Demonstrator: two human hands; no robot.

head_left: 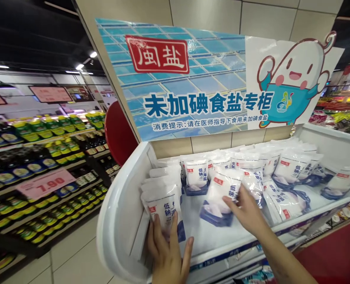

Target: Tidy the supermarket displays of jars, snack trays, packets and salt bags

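Observation:
My right hand (246,209) pinches a white and blue bag of salt (219,199) by its right side, holding it tilted above the shelf floor. My left hand (169,244) has its fingers spread, with the fingertips against the front bag of salt (161,201) in the left row. Behind that front bag, more salt bags (166,172) stand in line. Another upright bag of salt (196,176) stands at the back, between the left row and the held bag. To the right of my right hand, a salt bag (284,201) lies tipped over.
The white display shelf (116,205) has a raised curved rim at its left end and a low front edge. A printed sign board (192,86) rises behind it. More salt bags (290,167) crowd the right side. Bottle racks (39,165) stand across the aisle on the left.

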